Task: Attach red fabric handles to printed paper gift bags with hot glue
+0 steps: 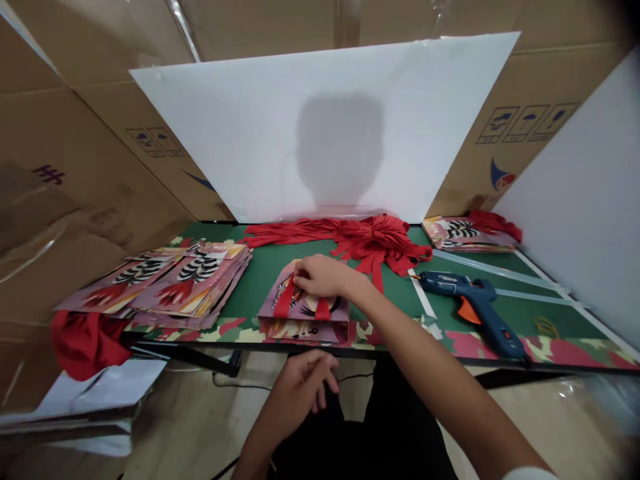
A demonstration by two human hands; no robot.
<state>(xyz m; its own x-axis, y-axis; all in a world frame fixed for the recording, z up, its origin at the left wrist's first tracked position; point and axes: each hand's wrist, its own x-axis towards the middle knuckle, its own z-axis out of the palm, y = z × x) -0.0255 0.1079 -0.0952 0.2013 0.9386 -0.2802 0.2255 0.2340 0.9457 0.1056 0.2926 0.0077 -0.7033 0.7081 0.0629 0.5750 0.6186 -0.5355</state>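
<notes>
A printed paper bag point(300, 329) with red ribbon point(283, 301) across its face lies at the table's front edge. My right hand point(320, 275) rests over its upper part, with thumb and fingers pinched on the red ribbon. My left hand point(305, 383) is in the air just below the table edge, fingers loosely spread and holding nothing. Behind the bag lies a heap of red ribbons point(373, 237). To the right is a blue glue gun point(475, 303), its nozzle pointing left.
Stacks of printed bags point(195, 283) lie at the left, with red cloth point(87, 343) hanging beside them. More bags point(467, 235) sit at the back right. Clear sticks point(500, 272) lie behind the glue gun. A white board point(240, 133) stands at the rear.
</notes>
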